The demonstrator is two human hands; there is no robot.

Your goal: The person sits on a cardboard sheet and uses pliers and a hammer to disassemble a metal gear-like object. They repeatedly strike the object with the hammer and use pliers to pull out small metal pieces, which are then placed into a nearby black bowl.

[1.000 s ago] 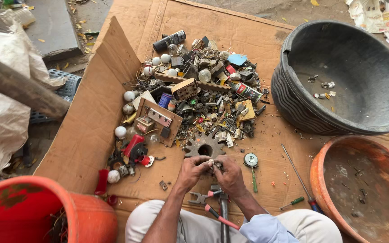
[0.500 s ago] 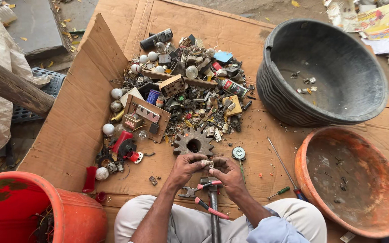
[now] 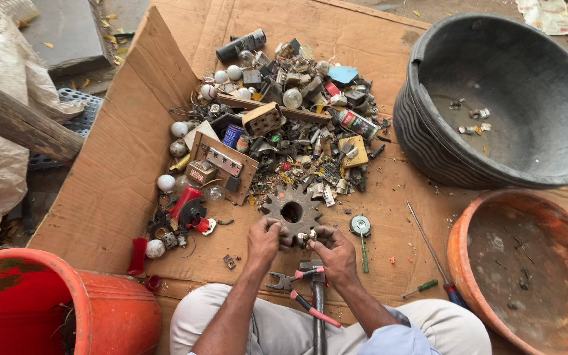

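My left hand (image 3: 263, 240) and my right hand (image 3: 334, 251) meet over the cardboard, fingers pinched together on a small metal part (image 3: 306, 236) held between them. Just beyond my fingertips lies a rusty toothed gear (image 3: 290, 209). Under my wrists rest red-handled pliers (image 3: 297, 284) and a hammer (image 3: 317, 309). A pile of scrap electronics (image 3: 284, 131) with bulbs, circuit boards and wires spreads farther out on the cardboard sheet (image 3: 119, 190).
A black tub (image 3: 428, 125) with a few bits inside stands at the right. An orange basin (image 3: 461, 256) sits near my right knee, a red bucket (image 3: 106, 309) by my left. Screwdrivers (image 3: 432, 253) and a small round part (image 3: 360, 225) lie to the right.
The view has shifted slightly, so the pile and tubs sit differently in frame. My hands stay together on the small part, close above the gear.
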